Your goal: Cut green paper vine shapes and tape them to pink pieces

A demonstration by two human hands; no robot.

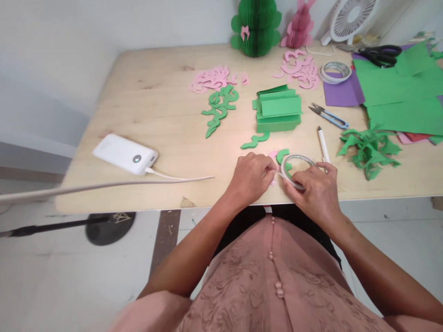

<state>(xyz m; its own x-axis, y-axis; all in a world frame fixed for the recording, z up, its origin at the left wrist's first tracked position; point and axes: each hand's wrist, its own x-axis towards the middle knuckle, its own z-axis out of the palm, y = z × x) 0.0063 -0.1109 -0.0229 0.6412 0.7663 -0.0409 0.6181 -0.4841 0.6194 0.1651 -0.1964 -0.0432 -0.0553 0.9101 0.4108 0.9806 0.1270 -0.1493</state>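
My right hand (314, 186) grips a roll of white tape (288, 177) near the table's front edge. Close beside it, the fingers of my left hand (252, 175) are pinched at the roll's left side, on what looks like the tape's loose end. Partly hidden behind the roll lie a green curved paper cutout (282, 156) and a pink paper piece (273, 157). Another wavy green cutout (255, 140) rests just above my left hand. A white pen (323, 143) lies beyond my right hand, its lower end by my fingers.
Behind stand folded green paper (281, 108), thread snips (328, 115), a second tape roll (335, 73) and green scraps (368, 150). Pink cutouts (212, 78) and green cutouts (219, 108) lie further back. A white power bank (121, 152) with a cable sits left; green sheets (398, 92) lie right.
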